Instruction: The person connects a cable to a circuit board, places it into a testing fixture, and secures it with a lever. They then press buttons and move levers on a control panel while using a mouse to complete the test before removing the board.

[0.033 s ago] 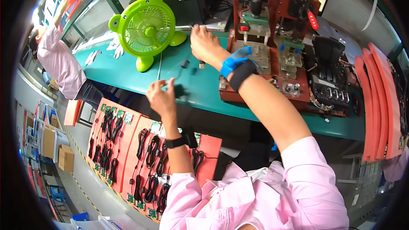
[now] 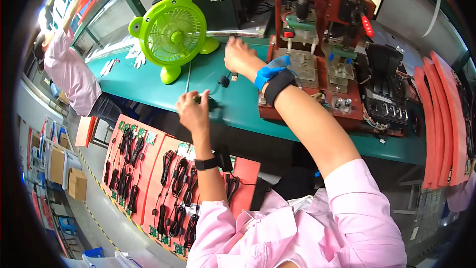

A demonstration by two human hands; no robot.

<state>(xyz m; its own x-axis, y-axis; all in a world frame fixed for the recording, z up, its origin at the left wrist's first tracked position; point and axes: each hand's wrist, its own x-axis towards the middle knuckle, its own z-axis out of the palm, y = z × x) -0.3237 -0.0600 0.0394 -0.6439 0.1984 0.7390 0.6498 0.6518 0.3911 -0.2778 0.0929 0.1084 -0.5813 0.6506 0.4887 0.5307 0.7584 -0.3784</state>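
Head view: right hand (image 2: 239, 55) has lifted off the counter (image 2: 238, 104), fingers curled, contents unclear; left hand (image 2: 192, 110) still pinches a small dark part (image 2: 199, 99)

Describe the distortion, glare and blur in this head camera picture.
Head view: fisheye bends the green bench edge and leaves a black rim round the picture; daylight blows out the upper-left corner beside the seated co-worker; the green fan is sharp; the left hand and right hand show slight softness.
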